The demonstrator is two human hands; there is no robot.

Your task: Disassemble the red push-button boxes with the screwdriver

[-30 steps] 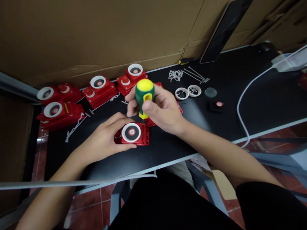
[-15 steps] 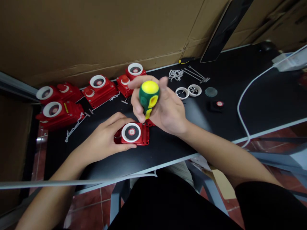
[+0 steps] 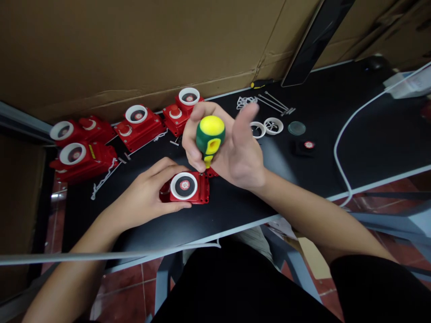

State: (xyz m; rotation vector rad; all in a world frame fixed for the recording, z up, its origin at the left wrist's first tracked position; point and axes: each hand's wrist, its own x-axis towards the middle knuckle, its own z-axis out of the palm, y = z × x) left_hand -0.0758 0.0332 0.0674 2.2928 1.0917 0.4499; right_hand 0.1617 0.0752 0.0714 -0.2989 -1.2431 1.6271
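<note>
My left hand [image 3: 148,190] grips a red box [image 3: 205,190] by its left side, thumb in front and fingers behind. On the box's top is a white ring [image 3: 173,185] around a dark disc with a red and white centre. Above the box's back right corner stands a screwdriver [image 3: 211,134] with a green and yellow handle, its tip at a screw there. Curled fingers of my right hand [image 3: 232,148] rest against the handle, while the thumb is lifted off it and blurred. The screwdriver's shaft is mostly hidden.
Several finished-looking red boxes [image 3: 139,130] line the back left. Behind my right hand lie a white cord [image 3: 247,102], metal rods [image 3: 274,105] and white rings [image 3: 273,126] holding screws. Farther right are a clear disc [image 3: 296,128], a black part [image 3: 305,148] and a white cable [image 3: 336,143].
My right thumb has swung away from the screwdriver handle, opening the hand to the right. The handle has turned slightly. My left hand and the red box have stayed put.
</note>
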